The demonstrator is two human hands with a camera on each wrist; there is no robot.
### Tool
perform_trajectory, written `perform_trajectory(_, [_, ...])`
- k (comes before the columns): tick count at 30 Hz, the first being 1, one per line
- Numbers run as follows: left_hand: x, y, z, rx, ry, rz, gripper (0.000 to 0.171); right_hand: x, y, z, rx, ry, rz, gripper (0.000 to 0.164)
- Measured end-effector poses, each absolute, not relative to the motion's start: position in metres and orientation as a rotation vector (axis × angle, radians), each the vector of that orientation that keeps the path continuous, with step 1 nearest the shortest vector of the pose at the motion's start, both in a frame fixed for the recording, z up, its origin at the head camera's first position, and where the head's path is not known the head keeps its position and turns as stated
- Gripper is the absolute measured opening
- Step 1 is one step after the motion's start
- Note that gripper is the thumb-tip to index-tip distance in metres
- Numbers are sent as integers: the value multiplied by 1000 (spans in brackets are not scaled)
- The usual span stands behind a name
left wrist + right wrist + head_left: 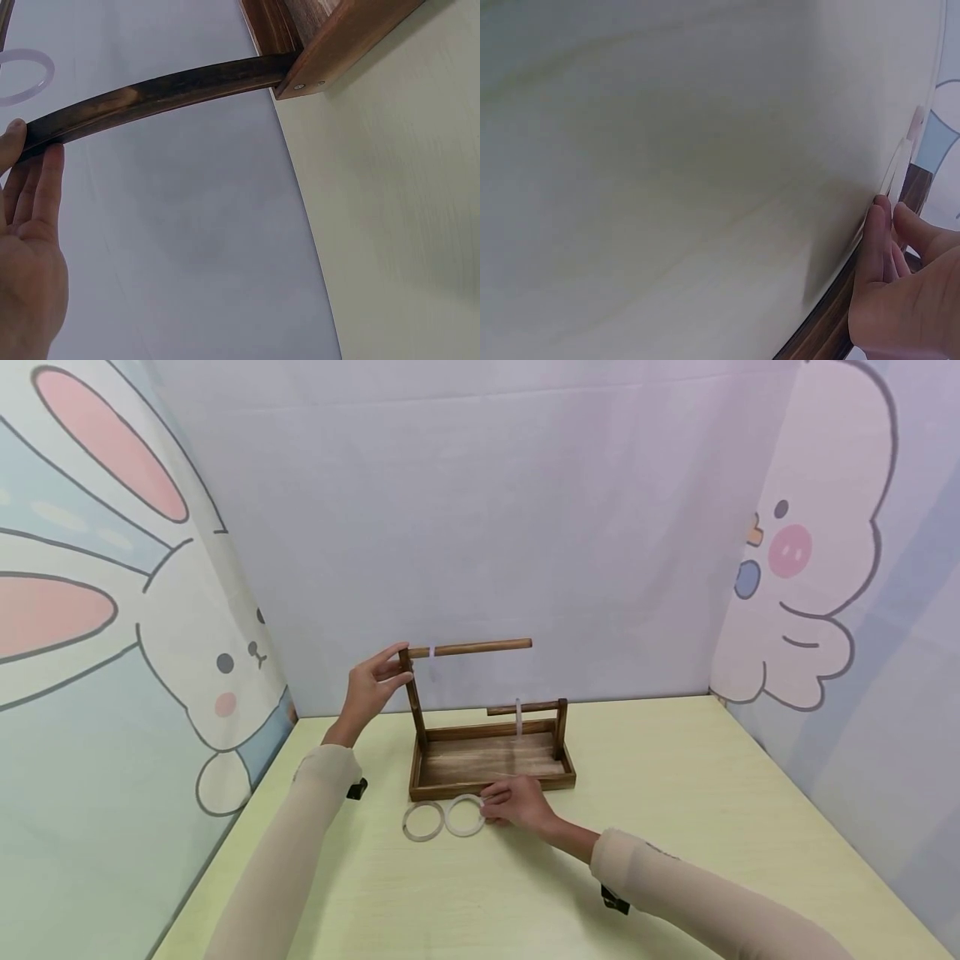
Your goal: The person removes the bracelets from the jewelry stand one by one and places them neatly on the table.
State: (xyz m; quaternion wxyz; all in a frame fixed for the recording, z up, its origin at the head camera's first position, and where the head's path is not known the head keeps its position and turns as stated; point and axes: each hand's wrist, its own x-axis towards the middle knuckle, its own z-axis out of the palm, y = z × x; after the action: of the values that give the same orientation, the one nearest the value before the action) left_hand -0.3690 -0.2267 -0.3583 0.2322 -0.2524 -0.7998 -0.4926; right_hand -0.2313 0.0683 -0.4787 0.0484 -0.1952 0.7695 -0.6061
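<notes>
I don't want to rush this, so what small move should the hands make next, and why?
Perhaps lift the round white ring off the pale yellow table: the right hand pinches its edge, the left hand grips the tall brown wooden post, and pale round rings hang on both wooden bars.

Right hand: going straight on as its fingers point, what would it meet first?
The white bangle, which the right hand touches; beyond it, probably the brownish bangle, though depth is unclear.
</notes>
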Motion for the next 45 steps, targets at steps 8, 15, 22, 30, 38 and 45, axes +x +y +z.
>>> perform_trajectory(8, [-374, -228, -361, -689, -2203, -1341, 58, -240, 70, -492, -540, 2368, -1828, 24])
perform_trajectory(15, [-373, -229, -362, -682, -2210, -1352, 59, -241, 70, -494, -541, 2371, -1838, 22])
perform_trajectory(22, [-373, -230, -362, -692, -2196, -1356, 59, -241, 72, -494, -551, 2370, -1835, 21])
perform_trajectory(30, [-372, -230, -362, -698, -2195, -1359, 58, -240, 74, -493, -543, 2353, -1833, 21])
perform_trajectory(38, [-371, -230, -362, -708, -2180, -1368, 59, -238, 75, -492, -543, 2343, -1826, 22])
perform_trajectory(45, [-371, -229, -361, -698, -2196, -1356, 59, -236, 75, -487, -551, 2318, -1851, 23])
